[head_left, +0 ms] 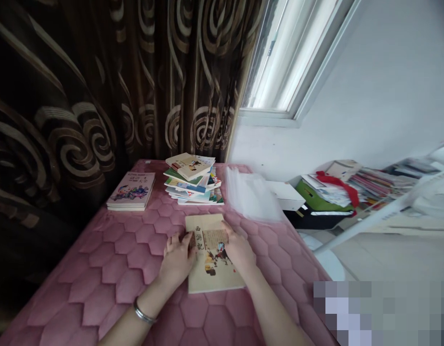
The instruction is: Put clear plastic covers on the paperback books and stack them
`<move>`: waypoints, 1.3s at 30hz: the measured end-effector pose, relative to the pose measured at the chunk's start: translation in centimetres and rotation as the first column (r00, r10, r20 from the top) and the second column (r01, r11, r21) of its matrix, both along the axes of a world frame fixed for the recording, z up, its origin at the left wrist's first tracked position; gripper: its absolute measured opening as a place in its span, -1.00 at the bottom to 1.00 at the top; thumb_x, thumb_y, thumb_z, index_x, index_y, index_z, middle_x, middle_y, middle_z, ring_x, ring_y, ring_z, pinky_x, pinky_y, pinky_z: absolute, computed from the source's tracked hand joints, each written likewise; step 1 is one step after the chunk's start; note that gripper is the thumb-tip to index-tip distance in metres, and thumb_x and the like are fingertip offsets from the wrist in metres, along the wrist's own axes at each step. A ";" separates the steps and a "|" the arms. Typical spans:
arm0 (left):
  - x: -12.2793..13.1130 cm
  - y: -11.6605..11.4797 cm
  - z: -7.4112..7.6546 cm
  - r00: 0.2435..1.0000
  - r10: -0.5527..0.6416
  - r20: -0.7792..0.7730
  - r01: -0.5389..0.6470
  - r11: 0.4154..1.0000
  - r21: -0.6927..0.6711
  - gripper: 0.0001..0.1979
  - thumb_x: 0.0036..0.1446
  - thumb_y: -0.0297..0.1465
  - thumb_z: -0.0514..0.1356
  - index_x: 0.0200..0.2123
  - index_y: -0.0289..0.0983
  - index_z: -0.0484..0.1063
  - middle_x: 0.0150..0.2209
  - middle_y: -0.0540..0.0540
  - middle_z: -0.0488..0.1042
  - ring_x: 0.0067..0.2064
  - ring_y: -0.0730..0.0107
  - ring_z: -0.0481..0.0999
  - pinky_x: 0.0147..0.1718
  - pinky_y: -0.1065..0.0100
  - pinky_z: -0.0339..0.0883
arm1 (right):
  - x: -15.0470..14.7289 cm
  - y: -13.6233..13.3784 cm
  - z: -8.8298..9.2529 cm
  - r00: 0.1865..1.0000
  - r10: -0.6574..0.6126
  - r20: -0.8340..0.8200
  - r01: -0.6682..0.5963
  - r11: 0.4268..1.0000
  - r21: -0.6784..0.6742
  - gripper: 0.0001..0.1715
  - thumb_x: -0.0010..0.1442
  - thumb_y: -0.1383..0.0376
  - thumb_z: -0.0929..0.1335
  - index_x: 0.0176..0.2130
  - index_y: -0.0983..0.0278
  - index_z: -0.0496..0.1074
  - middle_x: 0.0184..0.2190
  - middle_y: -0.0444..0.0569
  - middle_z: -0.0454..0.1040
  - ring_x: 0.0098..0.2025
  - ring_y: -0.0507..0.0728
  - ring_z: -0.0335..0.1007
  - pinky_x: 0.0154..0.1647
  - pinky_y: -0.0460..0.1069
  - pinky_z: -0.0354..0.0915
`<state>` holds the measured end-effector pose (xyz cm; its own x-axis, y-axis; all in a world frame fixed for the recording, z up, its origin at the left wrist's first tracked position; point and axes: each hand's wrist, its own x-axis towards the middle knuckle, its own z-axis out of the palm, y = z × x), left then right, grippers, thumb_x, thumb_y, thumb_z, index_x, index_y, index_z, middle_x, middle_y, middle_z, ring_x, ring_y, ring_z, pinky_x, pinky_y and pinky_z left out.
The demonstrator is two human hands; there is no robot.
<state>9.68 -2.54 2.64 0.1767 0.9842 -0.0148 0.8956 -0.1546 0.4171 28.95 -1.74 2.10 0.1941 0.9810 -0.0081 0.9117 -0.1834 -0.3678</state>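
Note:
A cream-coloured book [212, 269] with Chinese characters and a small picture on its cover lies flat on the pink quilted surface [110, 269] in front of me. My left hand [178, 258] rests on the book's left edge, fingers curled over it. My right hand [236, 249] lies on the book's right side, fingers spread across the cover. A bracelet circles my left wrist.
Behind the book stands an uneven stack of colourful books [193, 180], with a thinner pile [132, 191] to its left. Clear plastic sleeves [252, 194] lie at the right. A dark patterned curtain [99, 86] hangs behind. Boxes and more books [337, 190] sit by the wall.

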 end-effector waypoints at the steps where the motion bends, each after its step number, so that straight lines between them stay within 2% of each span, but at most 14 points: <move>1: -0.2 0.3 0.0 0.999 -0.025 0.036 0.025 1.000 0.003 -0.54 0.20 -0.36 0.00 0.17 -0.24 0.28 0.12 -0.28 0.35 0.12 0.09 0.36 0.10 0.09 0.21 | -0.1 0.0 -0.1 1.000 0.004 0.003 -0.004 1.000 -0.001 -0.34 0.24 0.45 0.13 0.29 0.16 0.08 -0.11 0.04 0.52 -0.14 0.14 0.50 -0.20 -0.06 0.29; 4: -1.0 1.6 -0.1 0.982 -0.078 0.173 0.078 0.997 0.007 -0.61 0.17 -0.48 0.00 0.06 -0.28 0.37 0.03 -0.22 0.44 0.04 0.25 0.45 0.08 0.26 0.25 | -0.6 0.1 -0.3 1.000 -0.014 0.014 0.014 0.999 -0.041 -0.30 0.19 0.48 0.16 0.29 0.20 0.10 -0.08 0.06 0.52 -0.11 0.15 0.49 -0.20 -0.08 0.30; 9: -2.7 2.9 -1.1 0.971 -0.023 0.237 0.017 0.999 0.028 -0.64 0.16 -0.53 0.02 0.02 -0.29 0.38 -0.01 -0.19 0.49 0.00 0.27 0.48 0.05 0.25 0.29 | -1.6 0.1 -1.0 1.000 0.006 -0.005 -0.006 1.000 0.004 -0.34 0.21 0.45 0.16 0.27 0.24 0.12 -0.10 0.06 0.53 -0.13 0.16 0.50 -0.19 -0.07 0.31; 12: -2.4 2.1 -2.0 0.989 -0.052 0.139 0.028 0.986 0.164 -0.60 0.21 -0.53 -0.06 0.06 -0.31 0.36 0.06 -0.24 0.44 0.09 0.25 0.41 0.11 0.22 0.23 | -1.8 0.2 -1.3 1.000 0.027 -0.012 -0.027 0.999 0.021 -0.34 0.20 0.45 0.16 0.28 0.22 0.12 -0.06 0.06 0.52 -0.12 0.16 0.50 -0.18 -0.05 0.31; 14: -1.4 0.9 -2.4 0.999 -0.053 0.014 0.048 0.971 0.234 -0.56 0.21 -0.51 -0.07 0.13 -0.37 0.30 0.16 -0.31 0.33 0.21 0.13 0.27 0.18 0.12 0.13 | -1.8 0.2 -1.3 1.000 0.029 -0.008 -0.029 0.999 0.018 -0.32 0.19 0.47 0.16 0.28 0.21 0.12 -0.05 0.06 0.52 -0.12 0.15 0.50 -0.17 -0.06 0.31; 16: 0.0 -0.3 -2.6 0.994 -0.078 -0.081 0.095 0.967 0.238 -0.52 0.20 -0.47 -0.04 0.19 -0.31 0.24 0.28 -0.25 0.18 0.28 0.06 0.16 0.22 0.02 0.05 | -1.9 0.2 -1.2 0.999 0.031 0.010 -0.031 1.000 0.006 -0.30 0.17 0.48 0.17 0.28 0.22 0.11 -0.07 0.07 0.52 -0.13 0.14 0.50 -0.17 -0.07 0.31; 20: 1.6 -1.9 -2.3 0.942 -0.310 -0.125 0.330 0.922 0.202 -0.43 0.22 -0.30 -0.01 0.28 -0.29 0.11 0.35 -0.19 -0.02 0.35 0.09 -0.04 0.30 0.04 -0.16 | -2.3 0.2 -0.8 0.998 0.031 0.046 -0.030 0.999 -0.024 -0.28 0.15 0.48 0.19 0.28 0.22 0.12 -0.08 0.09 0.52 -0.15 0.15 0.51 -0.17 -0.07 0.32; 23: 1.4 -1.8 -1.8 0.931 -0.347 -0.116 0.362 0.920 0.152 -0.40 0.24 -0.21 -0.04 0.31 -0.27 0.04 0.37 -0.17 -0.11 0.37 0.11 -0.10 0.31 0.03 -0.19 | -2.4 0.0 -0.6 0.999 0.021 0.048 -0.021 1.000 -0.020 -0.30 0.16 0.47 0.19 0.27 0.19 0.14 -0.05 0.10 0.51 -0.14 0.15 0.51 -0.18 -0.06 0.33; 25: 0.8 -1.5 -1.4 0.940 -0.322 -0.113 0.334 0.937 0.105 -0.37 0.23 -0.18 -0.03 0.32 -0.25 0.01 0.37 -0.16 -0.13 0.37 0.10 -0.13 0.30 0.00 -0.20 | -2.4 0.0 -0.5 0.999 0.013 0.046 -0.012 1.000 -0.020 -0.30 0.16 0.46 0.18 0.27 0.18 0.13 -0.06 0.10 0.51 -0.15 0.16 0.51 -0.21 -0.05 0.33; 28: -0.2 -0.8 -1.1 0.973 -0.205 -0.107 0.212 0.976 0.054 -0.34 0.21 -0.19 -0.01 0.33 -0.27 -0.03 0.37 -0.18 -0.18 0.37 0.06 -0.17 0.29 -0.03 -0.20 | -2.4 -0.1 -0.4 0.999 0.006 0.049 -0.004 0.999 -0.037 -0.29 0.17 0.44 0.17 0.29 0.17 0.10 -0.14 0.09 0.55 -0.20 0.17 0.53 -0.26 -0.05 0.34; 32: -1.3 -0.4 -1.7 0.997 -0.070 -0.035 0.070 0.998 -0.001 -0.38 0.25 -0.20 -0.08 0.33 -0.28 -0.05 0.38 -0.26 -0.22 0.37 0.00 -0.15 0.25 -0.04 -0.08 | -2.5 -0.3 -0.2 0.995 0.007 0.104 0.000 0.998 -0.065 -0.29 0.18 0.44 0.16 0.29 0.20 0.09 -0.26 0.12 0.57 -0.24 0.20 0.54 -0.31 -0.02 0.34; 35: -1.5 -0.5 -2.3 1.000 -0.021 0.017 0.021 0.999 0.033 -0.40 0.25 -0.22 -0.06 0.32 -0.27 0.00 0.35 -0.33 -0.04 0.35 -0.02 -0.05 0.22 -0.05 -0.03 | -2.6 -0.4 -0.2 0.990 0.007 0.138 0.002 0.998 -0.068 -0.29 0.17 0.45 0.16 0.30 0.21 0.07 -0.28 0.12 0.57 -0.26 0.23 0.54 -0.33 0.00 0.35; 39: -1.8 -0.3 -2.6 0.991 -0.034 0.128 0.016 0.991 0.136 -0.49 0.18 -0.30 0.04 0.20 -0.26 0.22 0.23 -0.27 0.25 0.27 0.07 0.17 0.24 -0.04 -0.04 | -2.4 -0.3 -0.6 0.991 0.020 0.135 -0.012 0.998 -0.062 -0.30 0.19 0.42 0.17 0.31 0.28 0.05 -0.27 0.15 0.57 -0.25 0.23 0.54 -0.31 -0.01 0.35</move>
<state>7.88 -2.80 0.03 0.1928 0.9710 0.1417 0.8303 -0.2384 0.5037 26.54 -2.02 1.48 0.1819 0.9824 -0.0427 0.9553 -0.1868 -0.2293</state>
